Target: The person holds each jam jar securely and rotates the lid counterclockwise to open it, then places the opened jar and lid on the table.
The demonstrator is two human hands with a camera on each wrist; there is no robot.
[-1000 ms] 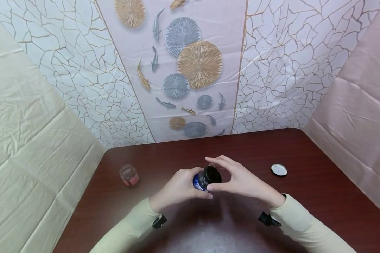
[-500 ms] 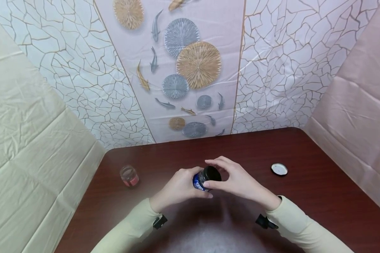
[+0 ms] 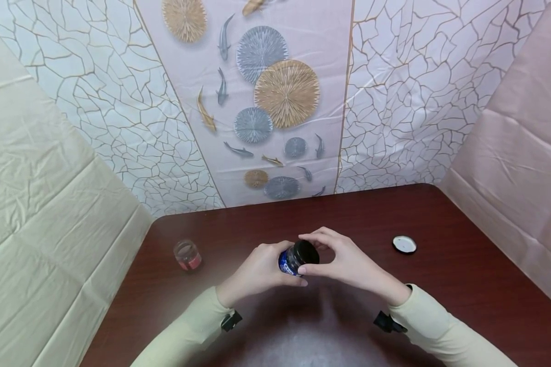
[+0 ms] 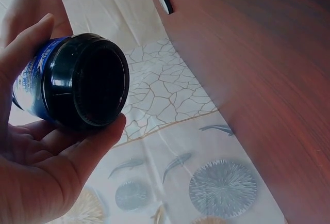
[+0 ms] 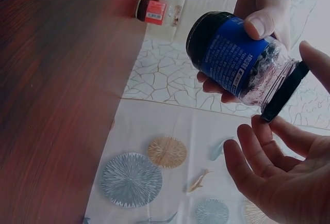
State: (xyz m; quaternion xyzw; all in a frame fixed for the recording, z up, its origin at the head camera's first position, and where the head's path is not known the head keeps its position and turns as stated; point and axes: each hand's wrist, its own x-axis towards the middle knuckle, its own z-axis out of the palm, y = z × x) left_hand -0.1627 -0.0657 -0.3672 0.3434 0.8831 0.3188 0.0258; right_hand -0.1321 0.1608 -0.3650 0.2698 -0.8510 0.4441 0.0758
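A glass jar [image 5: 229, 53] with a blue label and dark contents is held tilted above the table. My left hand [image 3: 264, 267] grips its body, thumb on one side and fingers on the other. A black lid [image 3: 306, 252] sits on the jar's mouth, which points to the right. My right hand [image 3: 344, 257] pinches the lid's rim between thumb and fingertips; in the right wrist view, some of its fingers [image 5: 242, 157] stand free of the lid. The left wrist view shows the jar's dark base [image 4: 100, 84], with the lid hidden behind it.
A second jar [image 3: 186, 255], clear with a red label, stands at the left of the dark red table [image 3: 349, 219]. A loose lid [image 3: 404, 244] lies on the right, white inside up. Fabric-covered walls enclose the table at the back and both sides.
The right thumb and fingers have shifted slightly around the lid, and the right wrist has moved a little left, then back right. The left hand keeps its grip on the jar nearly still.
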